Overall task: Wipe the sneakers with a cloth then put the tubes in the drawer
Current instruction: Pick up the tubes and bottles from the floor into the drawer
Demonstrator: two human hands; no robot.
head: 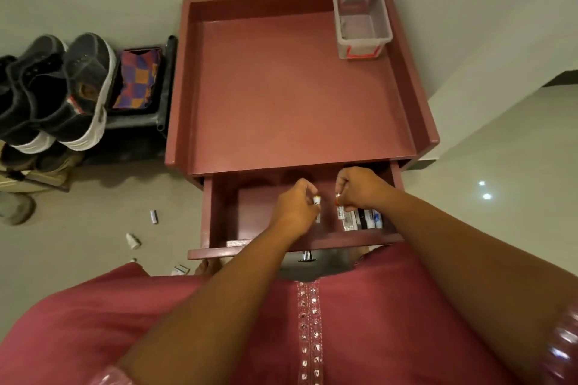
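- A clear plastic box (pixel 362 23) is seen on the red desk (pixel 294 91); dark sneakers (pixel 59 91) are parked left of it.
- Small tubes (pixel 359 219) are laid in the open drawer (pixel 215 212), at its right.
- A white tube (pixel 317 201) is pinched by the left hand (pixel 295 206); another tube (pixel 339 211) is pinched by the right hand (pixel 359 187).

Reaching into the open dark-red wooden drawer (pixel 219 216): left hand (pixel 295 208) pinching a small white tube (pixel 317 201), right hand (pixel 359 187) gripping another white tube (pixel 339 211) beside a row of tubes (pixel 364 219). Standing at left: black white-soled sneakers (pixel 59 91).
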